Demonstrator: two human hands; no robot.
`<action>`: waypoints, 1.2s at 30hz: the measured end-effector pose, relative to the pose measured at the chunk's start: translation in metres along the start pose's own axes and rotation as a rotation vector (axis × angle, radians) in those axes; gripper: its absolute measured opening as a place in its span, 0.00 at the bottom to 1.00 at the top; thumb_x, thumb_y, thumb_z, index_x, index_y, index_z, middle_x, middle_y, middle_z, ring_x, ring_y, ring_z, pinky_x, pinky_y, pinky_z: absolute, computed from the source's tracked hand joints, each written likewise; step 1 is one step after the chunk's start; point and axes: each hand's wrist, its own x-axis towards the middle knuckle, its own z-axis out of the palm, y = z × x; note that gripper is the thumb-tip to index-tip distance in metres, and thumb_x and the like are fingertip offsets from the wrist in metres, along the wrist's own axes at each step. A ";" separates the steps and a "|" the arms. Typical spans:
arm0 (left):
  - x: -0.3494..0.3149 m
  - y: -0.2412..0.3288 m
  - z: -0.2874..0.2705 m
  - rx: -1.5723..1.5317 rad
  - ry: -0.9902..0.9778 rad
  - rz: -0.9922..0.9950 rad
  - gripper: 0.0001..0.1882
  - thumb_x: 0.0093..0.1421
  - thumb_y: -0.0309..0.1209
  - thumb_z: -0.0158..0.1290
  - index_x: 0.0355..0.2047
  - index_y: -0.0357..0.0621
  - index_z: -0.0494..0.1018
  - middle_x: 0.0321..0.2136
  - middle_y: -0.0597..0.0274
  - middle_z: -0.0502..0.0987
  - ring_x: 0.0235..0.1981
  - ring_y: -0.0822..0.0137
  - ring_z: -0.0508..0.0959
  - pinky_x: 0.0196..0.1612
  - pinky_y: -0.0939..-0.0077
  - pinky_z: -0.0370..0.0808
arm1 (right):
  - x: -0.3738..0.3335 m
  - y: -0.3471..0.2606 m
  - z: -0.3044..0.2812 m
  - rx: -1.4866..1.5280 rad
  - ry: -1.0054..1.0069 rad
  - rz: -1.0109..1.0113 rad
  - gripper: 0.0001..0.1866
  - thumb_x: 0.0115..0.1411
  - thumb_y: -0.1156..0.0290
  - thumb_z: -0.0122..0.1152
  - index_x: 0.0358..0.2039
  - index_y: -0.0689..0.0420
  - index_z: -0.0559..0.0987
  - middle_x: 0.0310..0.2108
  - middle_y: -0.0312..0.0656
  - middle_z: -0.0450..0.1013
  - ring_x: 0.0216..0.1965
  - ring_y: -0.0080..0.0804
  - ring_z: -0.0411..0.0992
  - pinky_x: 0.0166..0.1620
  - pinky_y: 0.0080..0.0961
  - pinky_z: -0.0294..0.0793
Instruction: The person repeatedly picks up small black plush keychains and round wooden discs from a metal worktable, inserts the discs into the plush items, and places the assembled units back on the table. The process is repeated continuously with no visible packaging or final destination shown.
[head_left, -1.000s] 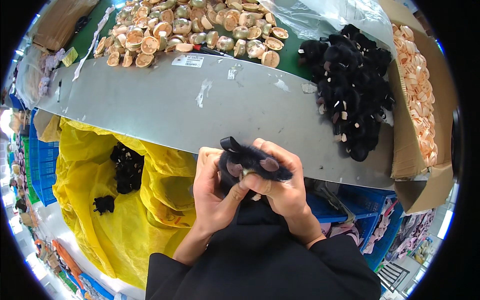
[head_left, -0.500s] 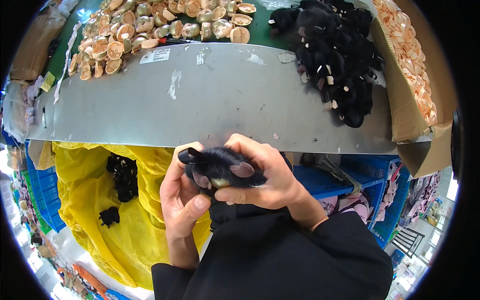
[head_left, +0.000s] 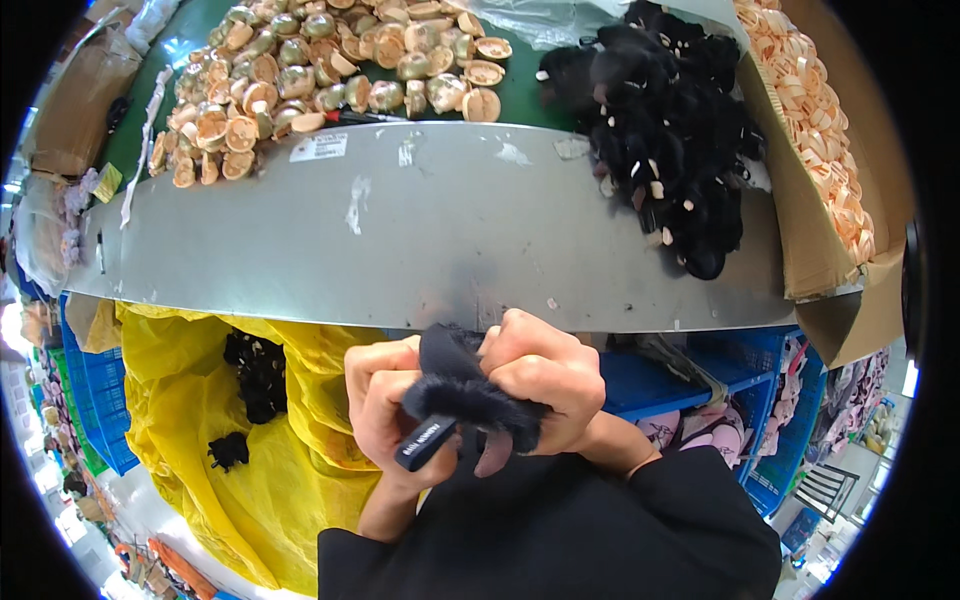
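Note:
Both of my hands grip a small black plush toy (head_left: 470, 400) just off the near edge of the metal table. My left hand (head_left: 380, 395) is closed round its left side, fingers curled. On the other side, my right hand (head_left: 550, 380) is closed with bent knuckles pressed against the fur. A smooth black strap (head_left: 447, 350) loops up between the hands. From the underside hangs a black fabric label (head_left: 425, 443), and beside it shows a brownish-pink ear (head_left: 493, 453). The rest of the toy is hidden by my fingers.
The grey table (head_left: 300, 240) carries a heap of gold and peach plastic shells (head_left: 270, 85) and a pile of black plush toys (head_left: 670, 140). At right stands a cardboard box (head_left: 800, 240) of peach strips. Below left, a yellow bag (head_left: 290, 480) holds black plush pieces; blue crates (head_left: 650, 385) stand right.
My hands have turned the plush toy, so the strap and label now show instead of its gold-coloured part. The fingers have curled in tighter, and the view has shifted slightly.

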 end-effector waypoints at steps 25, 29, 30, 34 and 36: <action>0.015 0.020 -0.019 0.130 0.146 0.428 0.19 0.51 0.24 0.69 0.34 0.40 0.67 0.44 0.47 0.73 0.37 0.53 0.81 0.37 0.64 0.82 | 0.029 0.010 0.005 0.136 -0.091 -0.155 0.13 0.46 0.70 0.76 0.30 0.55 0.79 0.32 0.36 0.78 0.35 0.35 0.67 0.41 0.35 0.67; 0.018 0.017 -0.025 0.265 0.139 0.482 0.21 0.53 0.27 0.70 0.36 0.39 0.65 0.44 0.49 0.70 0.35 0.54 0.80 0.34 0.62 0.84 | 0.029 0.005 0.008 -0.136 0.025 -0.230 0.13 0.44 0.66 0.76 0.29 0.55 0.81 0.32 0.34 0.80 0.30 0.33 0.66 0.39 0.32 0.64; 0.027 0.011 -0.012 0.136 0.291 0.571 0.25 0.53 0.26 0.70 0.42 0.36 0.65 0.43 0.46 0.70 0.35 0.52 0.80 0.34 0.60 0.85 | 0.026 0.007 0.012 -0.163 0.071 -0.262 0.15 0.45 0.62 0.76 0.29 0.55 0.81 0.33 0.34 0.80 0.29 0.32 0.66 0.39 0.32 0.63; 0.032 0.004 -0.018 0.129 0.347 0.498 0.25 0.60 0.32 0.66 0.48 0.29 0.66 0.42 0.43 0.72 0.36 0.48 0.81 0.39 0.56 0.86 | 0.017 -0.012 0.022 -0.397 0.020 -0.305 0.19 0.45 0.56 0.77 0.31 0.56 0.82 0.34 0.36 0.80 0.31 0.33 0.70 0.40 0.33 0.66; 0.030 0.000 -0.015 0.247 0.413 0.425 0.26 0.61 0.40 0.63 0.51 0.38 0.66 0.41 0.49 0.75 0.42 0.53 0.79 0.44 0.60 0.81 | 0.009 -0.014 0.034 -0.363 0.068 -0.274 0.16 0.46 0.60 0.75 0.32 0.56 0.83 0.36 0.38 0.80 0.33 0.33 0.72 0.43 0.34 0.69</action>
